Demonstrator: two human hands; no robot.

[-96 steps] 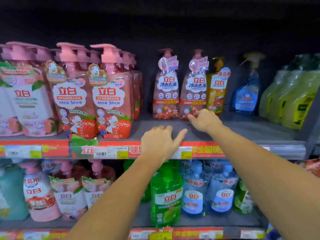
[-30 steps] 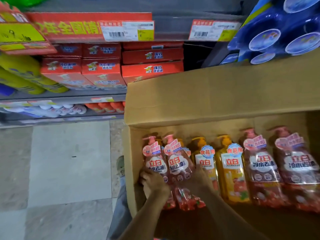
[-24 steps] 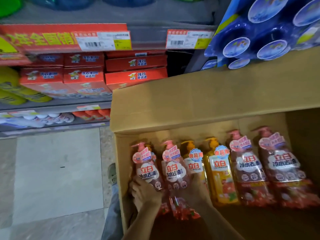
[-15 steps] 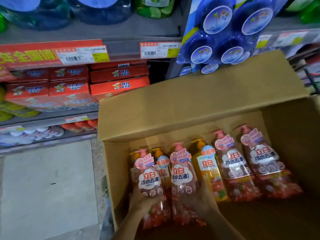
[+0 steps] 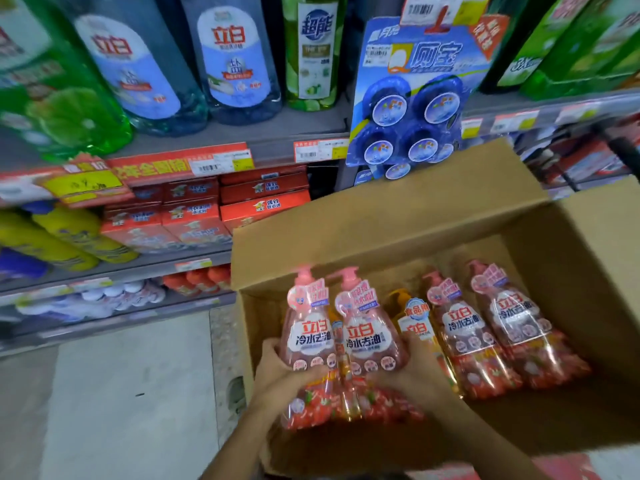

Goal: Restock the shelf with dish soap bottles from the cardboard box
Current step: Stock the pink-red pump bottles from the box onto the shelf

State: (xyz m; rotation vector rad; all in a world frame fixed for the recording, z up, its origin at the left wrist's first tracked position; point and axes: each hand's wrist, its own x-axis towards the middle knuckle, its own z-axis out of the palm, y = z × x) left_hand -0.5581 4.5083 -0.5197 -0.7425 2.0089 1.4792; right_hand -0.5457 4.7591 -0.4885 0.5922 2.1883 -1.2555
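Observation:
An open cardboard box (image 5: pixel 388 233) sits in front of me with pink and yellow dish soap pump bottles inside. My left hand (image 5: pixel 280 374) grips one pink bottle (image 5: pixel 308 337) at its lower body. My right hand (image 5: pixel 412 372) grips a second pink bottle (image 5: pixel 367 337) beside it. Both bottles are raised a little above the rest. A yellow bottle (image 5: pixel 414 323) and two more pink bottles (image 5: pixel 460 327) (image 5: pixel 512 313) stay standing in the box to the right.
Store shelves (image 5: pixel 242 133) at left carry green and blue soap bottles, red boxes (image 5: pixel 194 216) and yellow bottles. A blue hanging pack (image 5: pixel 412 98) dangles above the box flap. Tiled floor (image 5: pixel 121 393) lies at lower left.
My hands left the upper shelf and went down into the box. They took hold of two pink bottles and have lifted them upward over the last second.

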